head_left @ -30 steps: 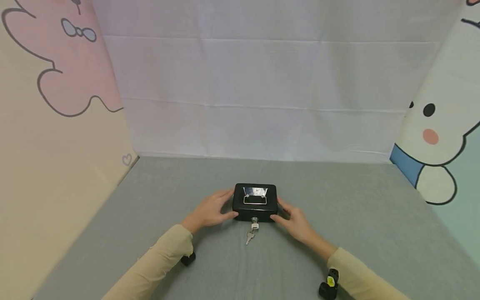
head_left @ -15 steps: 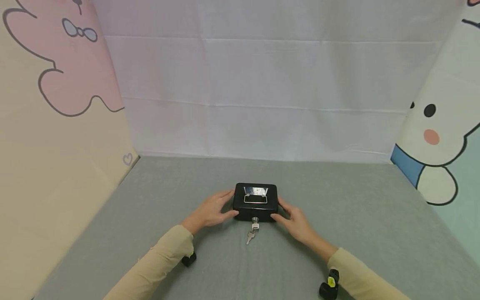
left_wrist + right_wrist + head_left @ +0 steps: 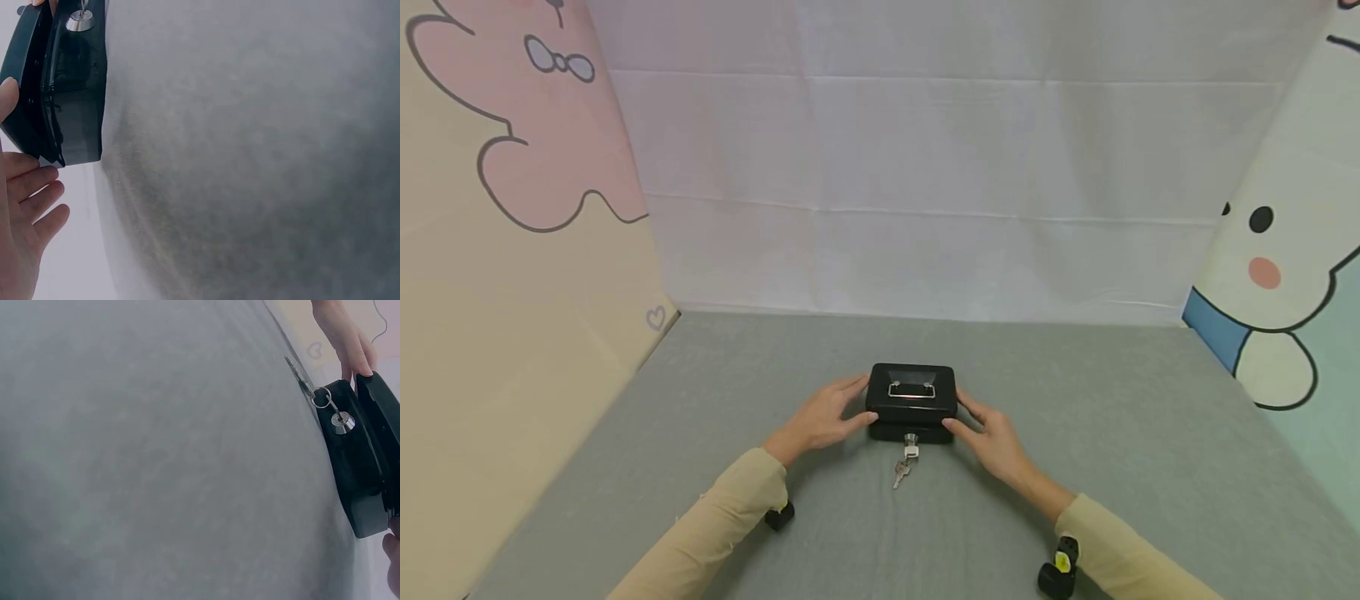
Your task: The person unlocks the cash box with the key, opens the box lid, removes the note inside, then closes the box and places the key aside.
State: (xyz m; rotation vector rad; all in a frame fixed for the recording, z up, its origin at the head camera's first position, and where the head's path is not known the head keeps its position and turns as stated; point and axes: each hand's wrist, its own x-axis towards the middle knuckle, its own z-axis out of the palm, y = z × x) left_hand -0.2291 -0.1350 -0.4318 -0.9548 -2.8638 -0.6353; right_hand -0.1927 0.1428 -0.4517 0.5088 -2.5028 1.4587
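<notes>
A black cash box (image 3: pixel 912 433) stands on the grey table, its lid (image 3: pixel 912 402) raised a little at the front. My left hand (image 3: pixel 822 423) holds the lid's left side, thumb on the front corner; in the left wrist view some fingers of that hand (image 3: pixel 31 212) lie along the box's end. My right hand (image 3: pixel 996 450) grips the right side of the lid the same way, mostly cut off in the right wrist view. A key sits in the silver lock (image 3: pixel 342 423), and a second key (image 3: pixel 901 473) hangs from its ring. The inside of the box is hidden.
The grey cloth-covered table (image 3: pixel 760 350) reaches back to a white curtain (image 3: pixel 925 167). Printed cartoon panels (image 3: pixel 535 333) flank the table on both sides. A black wrist camera (image 3: pixel 1057 575) is strapped to the right sleeve.
The lid's front edge has risen, opening a narrow gap above the box body. Both thumbs have moved up slightly with it. The box body and keys stay in place.
</notes>
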